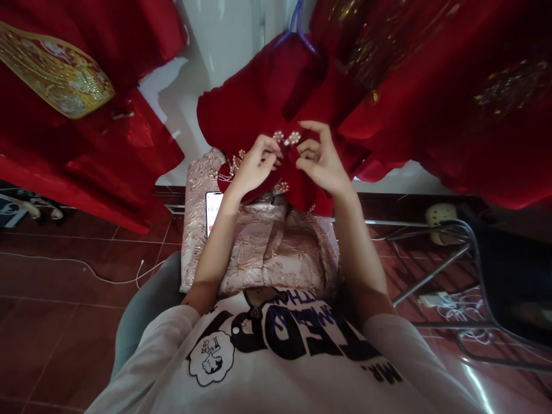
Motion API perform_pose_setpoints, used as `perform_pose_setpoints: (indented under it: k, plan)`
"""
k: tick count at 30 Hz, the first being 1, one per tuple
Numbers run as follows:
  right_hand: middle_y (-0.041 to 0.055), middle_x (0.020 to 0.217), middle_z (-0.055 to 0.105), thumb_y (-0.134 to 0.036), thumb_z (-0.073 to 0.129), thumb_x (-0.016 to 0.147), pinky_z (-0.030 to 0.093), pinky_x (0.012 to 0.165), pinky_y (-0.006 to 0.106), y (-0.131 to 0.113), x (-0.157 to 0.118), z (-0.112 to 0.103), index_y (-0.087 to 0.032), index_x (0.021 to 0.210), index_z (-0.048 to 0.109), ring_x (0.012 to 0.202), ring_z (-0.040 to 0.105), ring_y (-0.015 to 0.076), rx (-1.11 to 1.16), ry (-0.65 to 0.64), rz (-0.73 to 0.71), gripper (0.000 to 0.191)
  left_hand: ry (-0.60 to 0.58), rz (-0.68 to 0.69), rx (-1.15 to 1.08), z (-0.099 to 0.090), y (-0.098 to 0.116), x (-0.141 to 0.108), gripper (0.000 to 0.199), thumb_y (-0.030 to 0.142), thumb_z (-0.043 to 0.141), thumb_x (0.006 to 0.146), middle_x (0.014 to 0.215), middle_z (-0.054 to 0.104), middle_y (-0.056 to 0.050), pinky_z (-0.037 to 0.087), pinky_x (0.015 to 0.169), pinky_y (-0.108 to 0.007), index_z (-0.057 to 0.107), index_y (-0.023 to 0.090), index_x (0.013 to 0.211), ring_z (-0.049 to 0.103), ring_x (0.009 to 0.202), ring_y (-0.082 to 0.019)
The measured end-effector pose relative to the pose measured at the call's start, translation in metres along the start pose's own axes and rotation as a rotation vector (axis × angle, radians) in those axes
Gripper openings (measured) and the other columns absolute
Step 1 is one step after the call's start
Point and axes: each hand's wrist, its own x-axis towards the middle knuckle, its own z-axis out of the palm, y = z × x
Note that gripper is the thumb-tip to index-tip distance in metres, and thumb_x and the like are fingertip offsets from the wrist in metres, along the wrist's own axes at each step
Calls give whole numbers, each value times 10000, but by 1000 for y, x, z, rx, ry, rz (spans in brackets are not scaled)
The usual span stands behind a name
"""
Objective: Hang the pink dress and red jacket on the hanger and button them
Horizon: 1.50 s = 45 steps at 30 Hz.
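A red garment [241, 86] hangs from a purple hanger [296, 35], its lower part spread over my lap. Flower-shaped pearl ornaments [294, 137] sit at the middle of its front. My left hand [259, 164] is closed at the cloth just left of these ornaments, the fingers bent inward. To their right, my right hand [322, 158] has its thumb and middle fingers drawn together, the index finger raised. Whatever lies between the right fingertips is too small to make out. Another flower ornament [282, 187] shows lower on the cloth, and a beaded ornament [236, 162] lies by my left wrist.
Pink brocade cloth [259, 253] covers my lap, with a phone [213, 210] on it beside my left forearm. Red gowns [107, 167] hang on both sides. A dark chair [513, 270] stands right, near cables [461, 307] and a clog [440, 221] on the tiled floor.
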Motion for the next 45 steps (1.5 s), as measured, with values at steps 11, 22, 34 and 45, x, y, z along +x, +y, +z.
perform_pose_setpoints:
  k: [11,22,34,45]
  plan:
    - [65,1127,726,-558,714,920,606,953,364,-29,-7,-3,-242,1224,667,1100,699,203,37,26,-38,441,55,-24,-18,-24,-1,-9,310,305,825,941,841,609,9,593,666,-243,578,230,1112,717,726,-152]
    - [31,1011,713,-516,824,825,584,788,290,-38,-16,40,-211,1105,686,877,670,149,-74,70,-34,436,215,-102,34,-40,23,-13,285,447,621,1079,772,673,-34,618,685,-231,674,167,1059,765,804,-187]
    - [45,999,788,-289,734,916,660,879,365,-32,-13,50,-190,1124,778,902,768,183,1,60,58,236,383,-380,74,-72,-13,-19,104,104,638,943,815,767,-83,663,747,-250,717,119,879,776,759,-160]
    - [46,1020,806,-215,736,911,630,901,350,-24,2,73,-197,1000,785,838,763,181,-233,99,83,104,229,-335,-46,-62,-23,-16,103,119,687,897,848,781,-84,670,768,-274,781,134,856,786,811,-177]
